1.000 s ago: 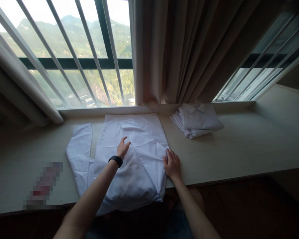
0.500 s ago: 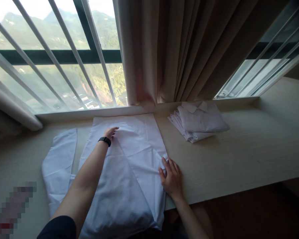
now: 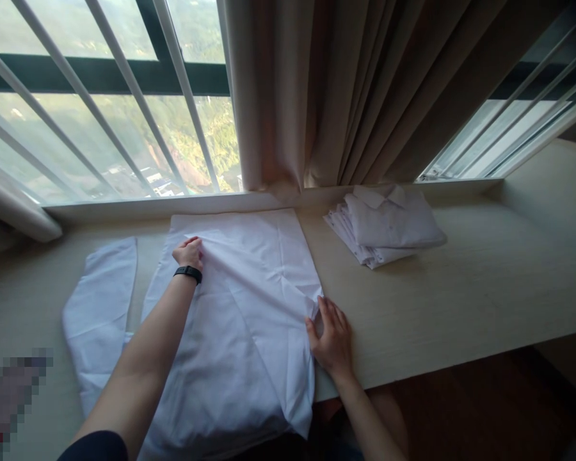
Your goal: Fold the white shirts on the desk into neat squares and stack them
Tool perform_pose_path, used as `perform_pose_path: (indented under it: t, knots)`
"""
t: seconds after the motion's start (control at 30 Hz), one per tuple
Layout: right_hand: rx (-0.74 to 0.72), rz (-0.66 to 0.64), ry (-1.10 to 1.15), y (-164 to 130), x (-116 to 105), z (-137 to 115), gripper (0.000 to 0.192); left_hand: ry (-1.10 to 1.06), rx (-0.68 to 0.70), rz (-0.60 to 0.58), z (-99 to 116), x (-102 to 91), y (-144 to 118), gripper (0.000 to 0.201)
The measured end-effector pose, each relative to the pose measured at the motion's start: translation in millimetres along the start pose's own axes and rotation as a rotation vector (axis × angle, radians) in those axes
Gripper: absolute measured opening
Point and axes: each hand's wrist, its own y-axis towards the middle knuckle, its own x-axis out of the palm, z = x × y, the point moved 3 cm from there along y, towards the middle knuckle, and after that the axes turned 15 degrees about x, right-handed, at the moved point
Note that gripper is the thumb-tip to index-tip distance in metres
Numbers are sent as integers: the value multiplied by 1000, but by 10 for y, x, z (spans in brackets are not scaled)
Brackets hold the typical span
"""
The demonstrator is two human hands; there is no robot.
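Shirt spread flat on bench, centre-left of frame; its lower hem overhangs the near edge. Left hand closed, pinching a fold of cloth near the upper middle; right hand open, fingers flat, pinning the shirt's right edge. Risk: a pull by the left could drag the fold askew if the right lifts; the overhang could slide the cloth off. Sleeve lies loose at left; folded stack upper right, well apart; bare bench between them.
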Motion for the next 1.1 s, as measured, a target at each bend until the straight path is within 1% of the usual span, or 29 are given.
perform_pose_path:
  t: [0.07, 0.13, 0.2, 0.3, 0.37, 0.4, 0.47, 0.5, 0.57, 0.67, 0.73, 0.8, 0.87, 0.93, 1.0, 1.1]
  knots:
    - [1, -1, 6, 1, 9, 8, 63, 2, -2, 26, -34, -25, 15, 43]
    - [5, -8, 6, 1, 15, 10, 63, 4, -16, -10, -44, -38, 5, 47]
    - [14, -14, 3, 1, 17, 9, 63, 10, -62, -107, -32, -42, -33, 51]
    - [37, -12, -8, -3, 13, 7, 61, 14, -166, -307, 35, -45, -121, 58]
    - [52, -8, -17, -5, 11, 9, 59, -68, -194, -451, 127, -35, -196, 72]
    - [57, -8, -21, -6, 10, 10, 59, -134, -189, -505, 185, -32, -242, 81]
    - [59, -9, -28, -6, 8, 11, 58, -239, -177, -568, 303, -50, -373, 97]
    - [57, -9, -32, -7, 8, 12, 58, -241, -190, -581, 353, -79, -466, 102]
    - [48, -8, -40, -11, 9, 13, 58, -153, -265, -612, 435, -182, -728, 107]
    - [38, -3, -48, -23, 16, 18, 57, -53, -368, -701, 565, -412, -1285, 106]
    - [42, -2, -54, -34, 22, 22, 57, 2, -398, -781, 646, -569, -1714, 96]
    - [55, -5, -64, -45, 26, 26, 57, 113, -408, -909, 702, -689, -2148, 80]
    - [64, -9, -74, -57, 23, 24, 57, 219, -385, -1043, 742, -763, -2548, 69]
    - [62, -12, -78, -70, 15, 19, 57, 249, -372, -1158, 777, -804, -2903, 63]
    - [55, -8, -79, -81, 4, 14, 57, 226, -385, -1239, 809, -840, -3218, 58]
    - [50, -9, -88, -94, 0, 13, 55, 199, -419, -1328, 815, -922, -3636, 54]
